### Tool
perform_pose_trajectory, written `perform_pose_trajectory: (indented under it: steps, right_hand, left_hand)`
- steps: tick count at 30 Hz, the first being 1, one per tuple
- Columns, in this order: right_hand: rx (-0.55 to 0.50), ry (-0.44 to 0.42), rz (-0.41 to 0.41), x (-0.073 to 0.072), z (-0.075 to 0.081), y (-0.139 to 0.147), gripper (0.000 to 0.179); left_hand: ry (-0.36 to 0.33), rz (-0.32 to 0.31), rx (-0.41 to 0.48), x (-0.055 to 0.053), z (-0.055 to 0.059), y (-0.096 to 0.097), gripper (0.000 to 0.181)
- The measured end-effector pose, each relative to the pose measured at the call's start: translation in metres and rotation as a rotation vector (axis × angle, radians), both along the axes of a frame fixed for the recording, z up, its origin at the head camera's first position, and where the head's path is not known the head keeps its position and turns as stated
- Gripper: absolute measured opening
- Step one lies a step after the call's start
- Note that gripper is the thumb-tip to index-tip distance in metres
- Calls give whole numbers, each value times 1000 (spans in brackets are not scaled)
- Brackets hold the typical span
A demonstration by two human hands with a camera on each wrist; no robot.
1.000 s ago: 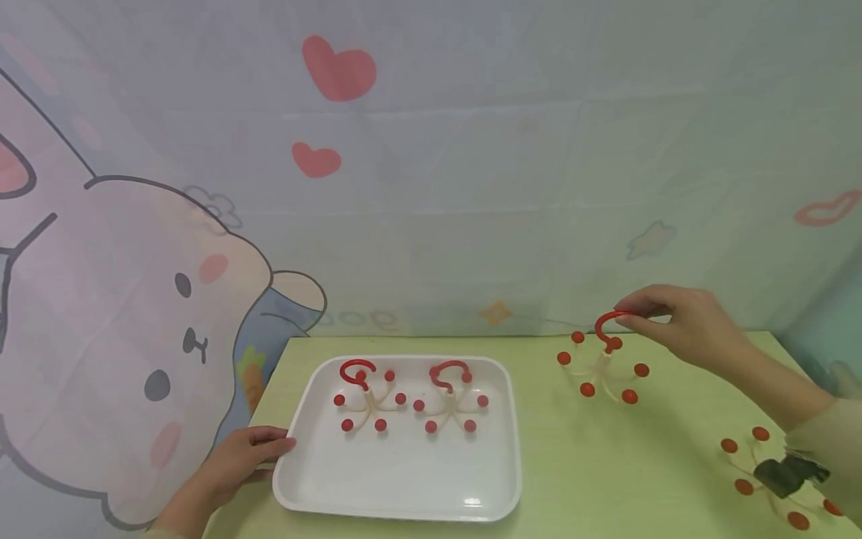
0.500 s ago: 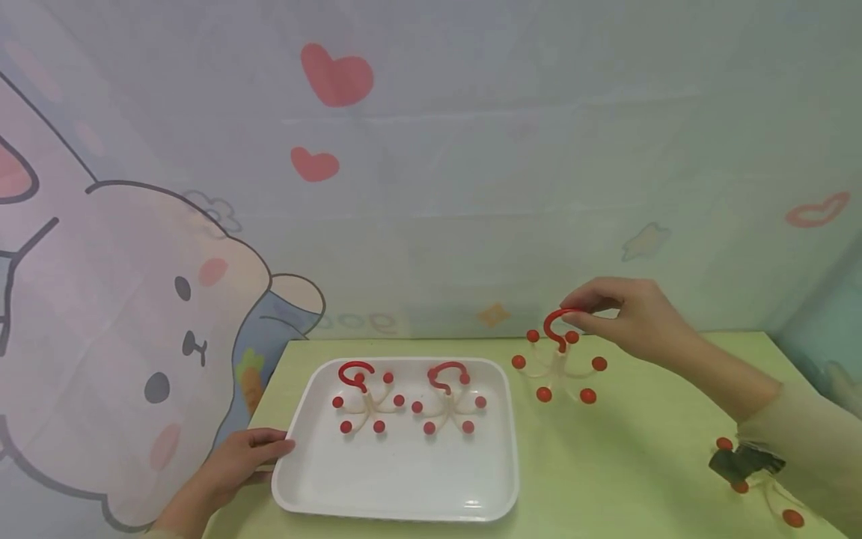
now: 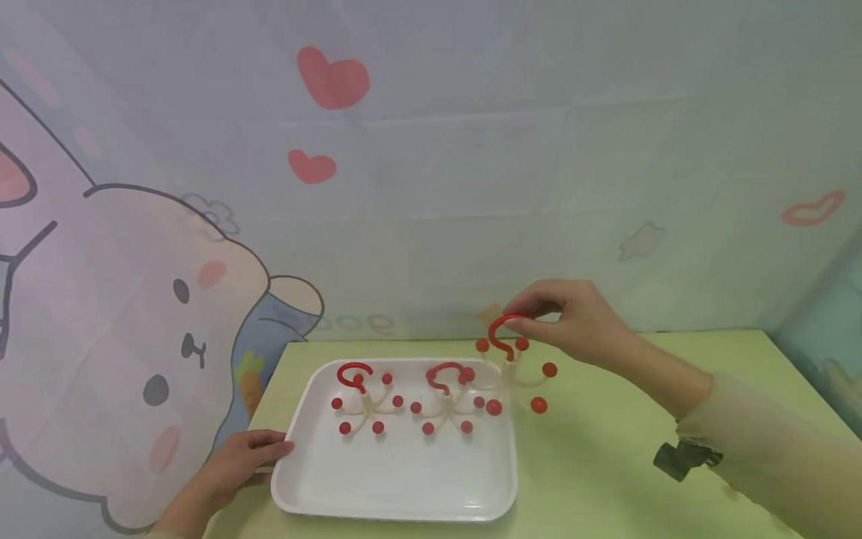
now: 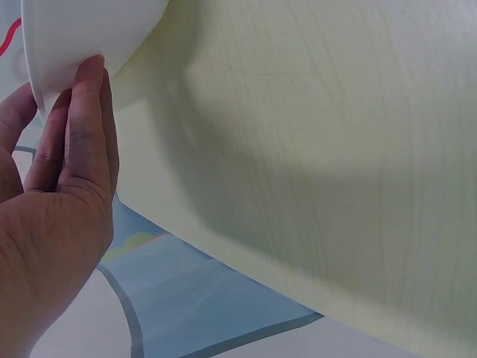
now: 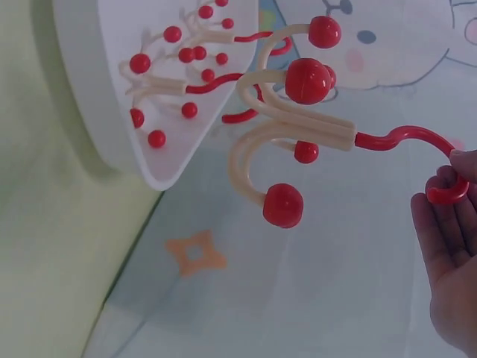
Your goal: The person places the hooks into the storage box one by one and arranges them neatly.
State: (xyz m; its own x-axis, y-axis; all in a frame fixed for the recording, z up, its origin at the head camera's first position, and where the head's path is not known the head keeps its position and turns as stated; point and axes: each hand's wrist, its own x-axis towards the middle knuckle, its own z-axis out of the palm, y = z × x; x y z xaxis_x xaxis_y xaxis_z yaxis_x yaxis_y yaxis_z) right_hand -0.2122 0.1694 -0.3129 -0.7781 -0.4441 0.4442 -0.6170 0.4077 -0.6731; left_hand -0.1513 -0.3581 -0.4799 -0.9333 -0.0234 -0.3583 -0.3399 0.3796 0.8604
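My right hand (image 3: 572, 318) pinches the red hook of a multi-arm hanger (image 5: 320, 130), which has curved cream arms tipped with red balls. In the head view this hanger hangs at the tray's right edge, some of its balls overlapping the rim. My left hand (image 3: 236, 468) grips the left rim of a white tray (image 3: 390, 479), thumb on the inner side and fingers beneath the outer wall, as the left wrist view shows. Two like hangers, one at left (image 3: 367, 403) and one at right (image 3: 447, 404), stand side by side in the tray's far half, hooks up.
A pale green table (image 3: 592, 464) bears the tray and ends at a printed cloth backdrop (image 3: 458, 224). A dark strap piece (image 3: 683, 458) sits on my right sleeve. A bit of red shows beside the forearm, mostly hidden.
My right hand has carried the hanger left across the table to the tray's right edge. The forearm now covers most of another hanger at right. My left hand stays on the rim.
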Motion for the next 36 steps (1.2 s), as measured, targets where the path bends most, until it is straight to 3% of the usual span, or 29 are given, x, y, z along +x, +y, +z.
perform_pose_trajectory:
  steps: [10, 20, 24, 36]
  right_hand:
    - [3, -1, 106, 5, -8, -45, 15]
    - [46, 0, 135, 7, -14, -84, 13]
    - [38, 0, 164, 7, -21, -98, 14]
    - [-3, -94, 240, 12, -37, -137, 12]
  left_hand:
    - [-4, -25, 15, 2, 1, 0, 43]
    - [9, -64, 20, 2, 2, -3, 45]
    - [3, -42, 7, 1, 1, -2, 45]
    - [12, -44, 13, 3, 4, -1, 44]
